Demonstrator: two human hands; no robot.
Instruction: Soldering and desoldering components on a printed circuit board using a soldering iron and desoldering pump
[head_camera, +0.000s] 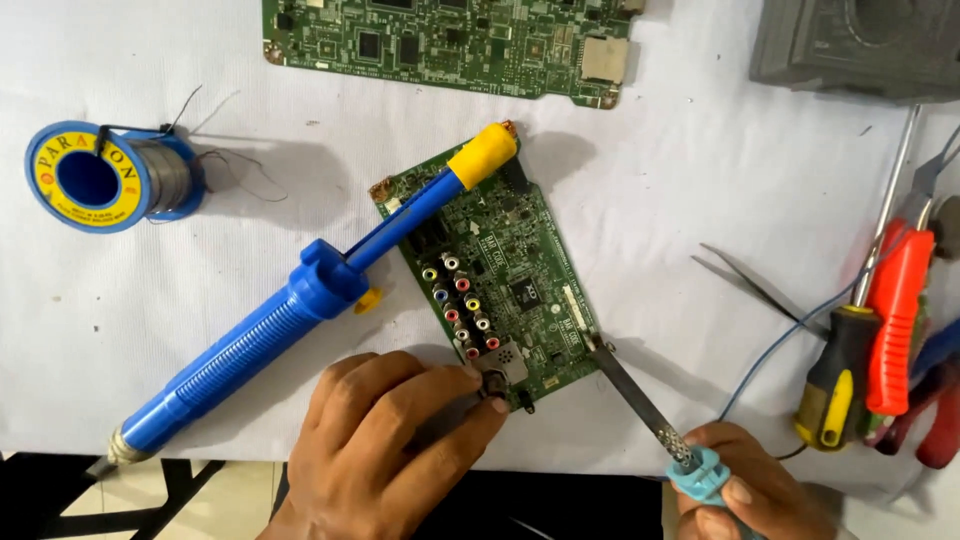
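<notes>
A small green circuit board (520, 290) with several coloured round jacks lies tilted on the white cloth. My left hand (385, 445) pinches a small black part (495, 383) at the board's near corner. My right hand (745, 495) grips the light blue handle of a soldering iron (640, 400). Its metal tip touches the board's right edge. A blue desoldering pump (300, 305) with a yellow knob lies across the board's left side, untouched.
A blue spool of solder wire (110, 175) sits at the left. A larger green circuit board (450, 45) lies at the top and a grey box (860, 45) at the top right. Tweezers (755, 290), a screwdriver (845, 375) and red-handled pliers (900, 320) lie at the right.
</notes>
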